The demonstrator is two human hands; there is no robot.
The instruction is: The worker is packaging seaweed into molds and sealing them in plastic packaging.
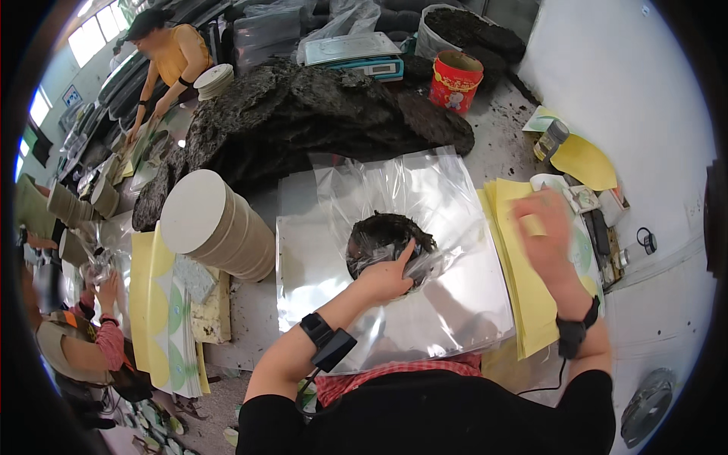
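My left hand (385,280) lies on a dark round cake of what looks like dried seaweed (373,229), its index finger stretched out across it. Clear plastic film (337,178) surrounds the cake, like a bag with its wide end spread toward the far side. Under them is a stack of shiny clear plastic sheets or bags (455,322). Off to the right, my right hand (543,227) is raised over a pile of yellow sheets (531,303). Motion smears its fingers, which look bent; a pale yellow band shows on one. Whether it holds anything is unclear.
Behind the plastic rises a large heap of dark seaweed (303,114). A tall stack of pale round discs (201,212) stands left, beside more yellow sheets (144,303). Farther back are a scale (353,49) and red bucket (456,80). Co-workers occupy the left side; a wall bounds the right.
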